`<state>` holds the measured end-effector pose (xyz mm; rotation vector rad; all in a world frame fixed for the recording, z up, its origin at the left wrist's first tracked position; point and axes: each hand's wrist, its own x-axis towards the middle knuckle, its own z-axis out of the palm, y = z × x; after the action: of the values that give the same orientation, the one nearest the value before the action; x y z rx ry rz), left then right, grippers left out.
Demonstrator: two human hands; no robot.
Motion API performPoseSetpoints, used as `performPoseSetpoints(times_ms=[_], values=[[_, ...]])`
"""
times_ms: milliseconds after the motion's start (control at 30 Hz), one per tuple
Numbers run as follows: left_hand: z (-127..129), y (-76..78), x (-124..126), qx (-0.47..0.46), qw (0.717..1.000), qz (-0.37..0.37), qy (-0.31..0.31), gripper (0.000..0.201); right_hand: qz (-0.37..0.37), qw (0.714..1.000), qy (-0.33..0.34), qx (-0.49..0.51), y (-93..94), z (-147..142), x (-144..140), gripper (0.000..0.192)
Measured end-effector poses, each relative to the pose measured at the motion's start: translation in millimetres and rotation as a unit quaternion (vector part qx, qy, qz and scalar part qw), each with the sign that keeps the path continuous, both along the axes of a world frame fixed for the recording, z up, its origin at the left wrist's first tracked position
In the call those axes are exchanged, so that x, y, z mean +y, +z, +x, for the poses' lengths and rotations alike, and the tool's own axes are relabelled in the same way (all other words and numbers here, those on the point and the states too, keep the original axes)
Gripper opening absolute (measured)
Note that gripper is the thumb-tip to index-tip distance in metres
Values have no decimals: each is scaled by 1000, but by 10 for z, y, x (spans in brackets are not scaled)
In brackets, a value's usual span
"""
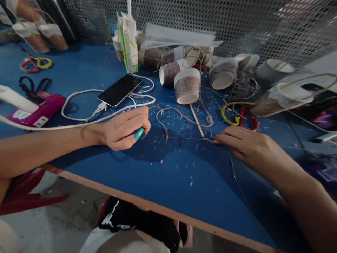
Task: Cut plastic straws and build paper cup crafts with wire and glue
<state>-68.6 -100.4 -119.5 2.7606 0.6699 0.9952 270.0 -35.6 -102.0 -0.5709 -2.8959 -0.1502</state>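
Note:
My left hand [129, 128] is closed, its fingers curled inward over the blue table [163, 175]; whatever they may hold is hidden. At the right, my right hand [244, 144] pinches the end of a thin brown cord [210, 141] close to the tabletop. A looped grey cord [181, 113] lies between the hands, and a fine thread runs from it toward my right fingertips. Beyond them stands a paper cup wound with brownish cord [187, 86], tilted toward me. A thin wooden stick [197, 121] extends from under it, ending near my right fingertips.
A phone [119, 90] with a white cable lies beyond my left hand, near a purple power strip [37, 109]. Yellow-and-red scissors [238, 117] rest beyond my right hand. Several wrapped cups and a drink carton [129, 42] line the perforated back panel. A thin metal rod [240, 188] lies near my right forearm.

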Motion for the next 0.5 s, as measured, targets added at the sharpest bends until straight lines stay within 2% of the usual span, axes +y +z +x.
performPoseSetpoints(times_ms=[100, 233, 333, 500], values=[[-4, -47, 10, -9, 1000, 5, 22, 34, -7, 1000, -7, 0, -2, 6, -4, 28], [-8, -79, 10, 21, 996, -39, 77, 51, -10, 1000, -4, 3, 2, 16, 0, 27], [5, -73, 11, 43, 993, -53, 99, 53, -6, 1000, 5, 6, 14, 5, 3, 26], [28, -52, 22, 48, 993, -47, 95, 46, 2, 1000, 4, 9, 33, -31, -14, 28]])
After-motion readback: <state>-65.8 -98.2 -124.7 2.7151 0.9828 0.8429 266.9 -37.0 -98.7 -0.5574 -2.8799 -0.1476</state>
